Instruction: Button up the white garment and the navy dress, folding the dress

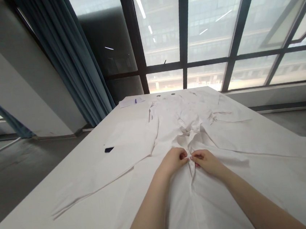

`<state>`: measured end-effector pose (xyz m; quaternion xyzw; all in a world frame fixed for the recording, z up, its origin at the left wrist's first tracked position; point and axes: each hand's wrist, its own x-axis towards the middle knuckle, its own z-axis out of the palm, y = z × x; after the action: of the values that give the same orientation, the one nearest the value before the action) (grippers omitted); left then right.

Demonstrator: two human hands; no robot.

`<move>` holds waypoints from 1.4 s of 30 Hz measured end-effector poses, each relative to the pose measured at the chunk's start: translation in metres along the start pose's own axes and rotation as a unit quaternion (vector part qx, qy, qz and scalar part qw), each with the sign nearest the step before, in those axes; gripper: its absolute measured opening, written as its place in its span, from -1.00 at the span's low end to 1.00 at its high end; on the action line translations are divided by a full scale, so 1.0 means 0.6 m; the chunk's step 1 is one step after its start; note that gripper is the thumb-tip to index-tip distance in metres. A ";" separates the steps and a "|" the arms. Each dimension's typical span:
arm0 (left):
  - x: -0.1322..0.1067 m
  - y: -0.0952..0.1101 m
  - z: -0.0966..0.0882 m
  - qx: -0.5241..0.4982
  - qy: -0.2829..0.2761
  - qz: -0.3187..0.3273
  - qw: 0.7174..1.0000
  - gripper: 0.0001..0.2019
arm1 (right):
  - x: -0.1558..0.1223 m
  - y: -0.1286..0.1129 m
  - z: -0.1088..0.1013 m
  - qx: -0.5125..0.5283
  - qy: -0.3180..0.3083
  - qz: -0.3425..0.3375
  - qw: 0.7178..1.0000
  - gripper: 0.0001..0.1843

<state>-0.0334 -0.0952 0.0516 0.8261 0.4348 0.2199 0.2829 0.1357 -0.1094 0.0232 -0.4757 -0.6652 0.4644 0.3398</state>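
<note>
A white garment, like a lab coat, lies spread flat along the white table, its sleeves stretched out to left and right. My left hand and my right hand meet at the coat's front opening near me. Both pinch the fabric edges, fingertips almost touching each other. What sits between the fingertips, perhaps a button, is too small to make out.
A small dark flat object lies on the table left of the coat. Papers with a pen rest at the far left corner. Large windows and a blue curtain stand behind the table.
</note>
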 end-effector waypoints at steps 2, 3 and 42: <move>0.000 0.001 -0.001 -0.020 -0.006 0.008 1.000 -0.90 | -0.003 -0.003 -0.003 0.002 0.003 -0.001 1.000 -0.76; -0.001 0.003 -0.003 -0.028 -0.009 0.010 1.000 -0.89 | -0.004 -0.006 -0.004 -0.001 0.008 -0.003 1.000 -0.76; -0.004 0.024 -0.006 0.009 0.013 0.050 0.999 -0.87 | -0.003 -0.001 0.013 0.101 0.078 0.012 0.992 -0.64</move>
<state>-0.0281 -0.1029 0.0632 0.8464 0.3985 0.2406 0.2586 0.1290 -0.1133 0.0211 -0.4815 -0.5808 0.4947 0.4313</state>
